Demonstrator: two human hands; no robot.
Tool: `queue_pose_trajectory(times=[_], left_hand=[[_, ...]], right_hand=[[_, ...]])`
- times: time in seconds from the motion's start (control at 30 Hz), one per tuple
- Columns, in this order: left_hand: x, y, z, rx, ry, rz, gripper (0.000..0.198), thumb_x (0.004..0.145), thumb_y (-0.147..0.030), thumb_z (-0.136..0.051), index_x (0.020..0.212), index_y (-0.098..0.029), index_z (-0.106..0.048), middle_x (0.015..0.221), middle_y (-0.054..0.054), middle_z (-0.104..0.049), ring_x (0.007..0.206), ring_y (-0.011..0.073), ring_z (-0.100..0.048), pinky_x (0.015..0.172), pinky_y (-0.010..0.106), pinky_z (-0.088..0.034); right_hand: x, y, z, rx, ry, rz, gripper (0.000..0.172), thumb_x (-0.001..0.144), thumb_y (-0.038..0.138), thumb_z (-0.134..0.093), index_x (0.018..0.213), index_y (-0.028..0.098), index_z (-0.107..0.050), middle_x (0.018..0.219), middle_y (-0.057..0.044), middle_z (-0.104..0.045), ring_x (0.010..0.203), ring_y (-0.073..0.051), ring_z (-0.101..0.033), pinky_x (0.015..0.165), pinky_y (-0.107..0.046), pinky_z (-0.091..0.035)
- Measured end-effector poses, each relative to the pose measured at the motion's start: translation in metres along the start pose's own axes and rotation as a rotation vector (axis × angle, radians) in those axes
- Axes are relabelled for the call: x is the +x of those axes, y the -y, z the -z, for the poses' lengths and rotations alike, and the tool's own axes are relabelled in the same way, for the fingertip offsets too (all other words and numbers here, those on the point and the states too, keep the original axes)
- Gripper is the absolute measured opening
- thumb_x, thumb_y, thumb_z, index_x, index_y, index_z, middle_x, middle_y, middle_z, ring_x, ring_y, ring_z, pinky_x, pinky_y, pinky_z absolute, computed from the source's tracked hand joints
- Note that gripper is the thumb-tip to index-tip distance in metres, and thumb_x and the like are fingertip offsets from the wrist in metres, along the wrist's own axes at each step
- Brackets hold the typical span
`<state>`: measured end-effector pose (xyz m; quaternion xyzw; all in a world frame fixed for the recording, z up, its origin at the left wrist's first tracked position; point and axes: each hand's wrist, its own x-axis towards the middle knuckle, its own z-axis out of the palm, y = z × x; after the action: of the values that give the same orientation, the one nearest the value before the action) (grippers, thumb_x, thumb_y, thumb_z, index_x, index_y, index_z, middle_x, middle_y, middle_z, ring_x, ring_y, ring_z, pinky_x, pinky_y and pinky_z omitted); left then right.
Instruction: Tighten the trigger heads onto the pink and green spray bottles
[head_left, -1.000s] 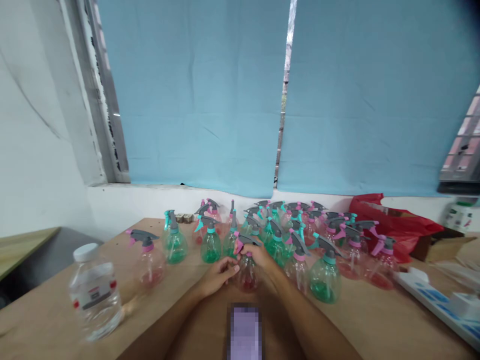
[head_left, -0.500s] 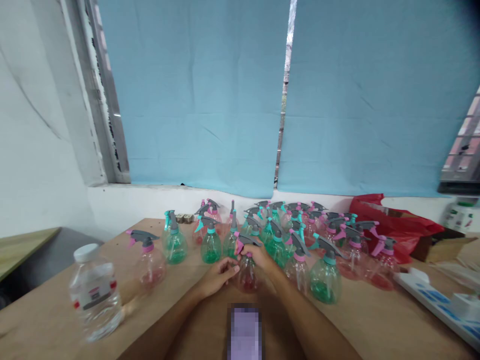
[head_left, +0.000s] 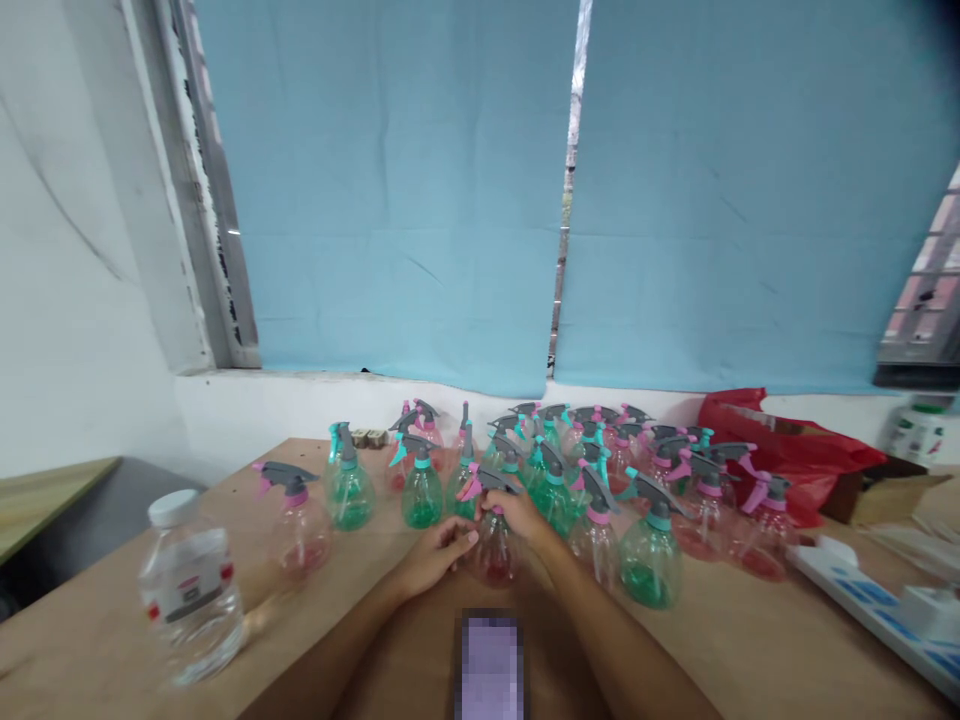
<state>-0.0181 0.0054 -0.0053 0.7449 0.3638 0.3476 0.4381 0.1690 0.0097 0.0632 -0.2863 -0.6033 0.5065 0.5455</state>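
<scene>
A clear pink spray bottle point(head_left: 493, 562) with a grey and pink trigger head stands upright on the table in front of me, pink liquid in its bottom. My right hand point(head_left: 517, 512) is closed round its neck from the right, fingers by the pink trigger on the left. At the bottle's left side is my left hand point(head_left: 441, 555), curled against the body with the thumb toward me; its fingertips are partly hidden. Just right of it stand another pink spray bottle point(head_left: 595, 545) and a green spray bottle point(head_left: 649, 570).
Several more green and pink spray bottles crowd the back of the wooden table point(head_left: 360, 640). A lone pink one point(head_left: 301, 535) and a water bottle point(head_left: 191, 590) stand left. To the right are a red plastic bag point(head_left: 795, 450) and a power strip point(head_left: 877, 610). A blurred purple object point(head_left: 491, 665) lies in front.
The pink trigger on the held bottle now reaches slightly further left, and my right fingers have shifted a little at the neck. My left hand has hardly moved.
</scene>
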Motion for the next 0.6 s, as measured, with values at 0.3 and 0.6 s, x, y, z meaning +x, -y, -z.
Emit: queue_pose_trajectory(times=[0.3,0.6], left_hand=[[0.000,0.000,-0.001,0.002,-0.016,0.017,0.051,0.088,-0.064,-0.056,0.109,-0.018,-0.062,0.078,-0.002,-0.055,0.064,0.0119,-0.049,0.057,0.022,-0.038],[-0.001,-0.008,-0.003,0.026,-0.023,0.026,0.051,0.091,-0.066,-0.049,0.107,-0.019,-0.061,0.076,-0.002,-0.055,0.062,0.0127,-0.050,0.057,0.023,-0.039]], right_hand=[[-0.001,0.000,-0.002,0.037,-0.040,0.008,0.015,0.057,0.024,-0.054,0.060,0.018,-0.067,0.058,0.000,-0.064,0.049,-0.013,-0.055,0.051,-0.025,-0.039],[0.005,-0.023,0.000,-0.012,-0.099,0.087,0.013,0.069,0.029,-0.063,0.072,0.019,-0.070,0.062,0.000,-0.067,0.054,-0.015,-0.059,0.058,-0.027,-0.047]])
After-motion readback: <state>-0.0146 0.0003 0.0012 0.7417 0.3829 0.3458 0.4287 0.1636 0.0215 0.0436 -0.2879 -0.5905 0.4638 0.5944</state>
